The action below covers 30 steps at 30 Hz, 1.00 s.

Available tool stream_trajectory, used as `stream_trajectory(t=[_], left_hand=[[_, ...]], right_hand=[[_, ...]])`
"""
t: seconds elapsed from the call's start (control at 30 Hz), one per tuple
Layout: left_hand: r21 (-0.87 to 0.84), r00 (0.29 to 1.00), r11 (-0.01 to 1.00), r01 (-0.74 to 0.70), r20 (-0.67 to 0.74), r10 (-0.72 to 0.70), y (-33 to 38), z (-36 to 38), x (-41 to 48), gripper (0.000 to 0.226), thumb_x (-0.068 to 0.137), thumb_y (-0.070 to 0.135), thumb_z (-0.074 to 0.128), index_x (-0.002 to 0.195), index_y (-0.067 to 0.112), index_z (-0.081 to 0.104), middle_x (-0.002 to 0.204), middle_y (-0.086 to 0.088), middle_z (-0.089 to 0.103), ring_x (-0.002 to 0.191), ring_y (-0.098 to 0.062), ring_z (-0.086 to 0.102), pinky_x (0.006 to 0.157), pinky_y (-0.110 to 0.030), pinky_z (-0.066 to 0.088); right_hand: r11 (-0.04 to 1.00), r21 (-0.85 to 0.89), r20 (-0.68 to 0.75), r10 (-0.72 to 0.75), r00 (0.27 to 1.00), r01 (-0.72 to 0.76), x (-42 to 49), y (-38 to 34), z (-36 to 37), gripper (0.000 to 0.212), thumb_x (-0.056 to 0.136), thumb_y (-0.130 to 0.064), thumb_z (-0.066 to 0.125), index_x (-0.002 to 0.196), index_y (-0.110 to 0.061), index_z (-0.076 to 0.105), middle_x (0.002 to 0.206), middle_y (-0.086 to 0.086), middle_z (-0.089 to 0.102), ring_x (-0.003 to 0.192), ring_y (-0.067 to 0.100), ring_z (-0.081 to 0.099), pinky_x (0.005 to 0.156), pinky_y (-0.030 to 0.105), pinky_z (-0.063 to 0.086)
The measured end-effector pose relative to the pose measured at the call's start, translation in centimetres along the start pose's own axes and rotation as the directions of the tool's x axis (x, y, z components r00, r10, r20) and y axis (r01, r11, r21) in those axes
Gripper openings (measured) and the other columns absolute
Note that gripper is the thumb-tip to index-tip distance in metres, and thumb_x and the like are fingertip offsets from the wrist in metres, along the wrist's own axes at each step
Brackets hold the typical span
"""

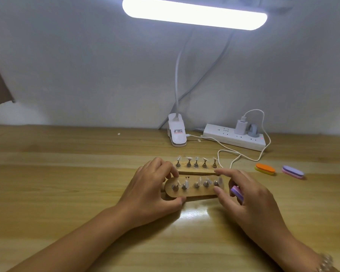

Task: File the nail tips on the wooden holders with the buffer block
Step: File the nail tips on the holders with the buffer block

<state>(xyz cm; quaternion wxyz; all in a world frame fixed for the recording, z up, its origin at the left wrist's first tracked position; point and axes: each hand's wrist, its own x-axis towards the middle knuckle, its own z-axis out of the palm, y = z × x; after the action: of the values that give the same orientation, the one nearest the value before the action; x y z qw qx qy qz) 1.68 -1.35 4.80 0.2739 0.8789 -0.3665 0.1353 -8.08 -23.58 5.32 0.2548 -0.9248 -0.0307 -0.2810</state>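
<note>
Near wooden holder (192,190) sits centre of the counter (67,173), long axis running 9 to 3, w/ five metal stands carrying clear nail tips (186,183) along its top. My left hand (151,191) has its grip pinching the holder's 9 o'clock end, thumb on the near edge, fingers over the far edge. My right hand (249,201) is at the 3 o'clock end: index and thumb spread around that end, other fingers pressing a purple/pink buffer block (236,192) into the palm. Far wooden holder (196,167) lies just beyond at 12, parallel, touching or nearly so, can't tell which, also w/ five tips upright. Out at 2 o'clock, well apart: orange/yellow buffer (265,169) and a lilac/pink buffer (293,171). Further back at 12–1: clip lamp base (176,132), white power strip (234,136) w/ charger and cable, lit lamp head (194,13) overhead.
</note>
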Motion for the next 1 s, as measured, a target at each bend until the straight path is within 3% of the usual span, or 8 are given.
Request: stream_trajectory(t=[0.1,0.27,0.6,0.8,0.9,1.0], left_hand=[[0.049,0.999,0.998,-0.038,-0.034,0.040,0.2,0.1,-0.1,0.040,0.070,0.060,0.066,0.100,0.039,0.050,0.096,0.023,0.042,0.090,-0.002,0.047,0.083,-0.023,0.041],[0.091,0.996,0.994,-0.065,-0.055,0.070,0.4,0.2,-0.1,0.040,0.070,0.059,0.068,0.099,0.036,0.051,0.096,0.021,0.043,0.088,-0.001,0.045,0.081,-0.023,0.039],[0.054,1.000,0.998,0.020,0.000,-0.020,0.2,0.1,0.0,0.040,0.068,0.063,0.062,0.100,0.041,0.051,0.098,0.022,0.046,0.093,0.001,0.047,0.089,-0.019,0.034],[0.000,0.988,0.989,0.150,0.025,-0.150,-0.3,0.3,0.2,0.048,0.065,0.070,0.055,0.103,0.041,0.057,0.098,0.023,0.047,0.094,0.004,0.049,0.090,-0.020,0.028],[0.000,0.975,0.976,0.220,0.036,-0.220,-0.4,0.3,0.4,0.045,0.070,0.066,0.061,0.105,0.039,0.059,0.099,0.021,0.049,0.097,0.001,0.050,0.094,-0.025,0.031],[0.050,0.979,0.978,0.201,-0.007,-0.201,-0.3,0.0,0.3,0.051,0.074,0.062,0.063,0.116,0.035,0.052,0.106,0.019,0.048,0.100,-0.002,0.047,0.091,-0.025,0.032]], right_hand=[[0.997,-0.039,0.028,-0.068,0.997,0.069,-0.1,-0.7,-0.1,0.041,0.084,-0.029,0.072,0.122,-0.039,0.062,0.084,-0.021,0.051,0.068,-0.007,0.050,0.053,0.028,0.050],[0.993,-0.056,0.021,-0.105,0.994,0.106,-0.1,-1.0,-0.2,0.025,0.086,-0.027,0.070,0.108,-0.038,0.068,0.084,-0.020,0.049,0.063,-0.006,0.046,0.049,0.025,0.044],[0.984,-0.099,-0.003,-0.151,0.989,0.150,-0.1,-1.4,-0.4,0.019,0.082,-0.021,0.075,0.099,-0.028,0.070,0.081,-0.019,0.048,0.061,0.005,0.054,0.044,0.032,0.048],[0.988,-0.047,-0.013,-0.148,0.989,0.147,-0.2,-1.3,-0.2,0.017,0.086,-0.037,0.064,0.100,-0.028,0.069,0.081,-0.018,0.052,0.065,-0.005,0.050,0.048,0.034,0.051],[0.989,0.000,-0.007,-0.149,0.989,0.149,-0.2,-1.4,-0.1,0.020,0.085,-0.042,0.061,0.098,-0.028,0.069,0.078,-0.016,0.054,0.064,-0.003,0.052,0.050,0.033,0.051],[0.987,0.142,-0.021,-0.075,0.997,0.078,-0.2,-1.9,0.2,0.018,0.083,-0.042,0.065,0.092,-0.027,0.068,0.073,-0.013,0.057,0.064,0.008,0.057,0.058,0.019,0.046]])
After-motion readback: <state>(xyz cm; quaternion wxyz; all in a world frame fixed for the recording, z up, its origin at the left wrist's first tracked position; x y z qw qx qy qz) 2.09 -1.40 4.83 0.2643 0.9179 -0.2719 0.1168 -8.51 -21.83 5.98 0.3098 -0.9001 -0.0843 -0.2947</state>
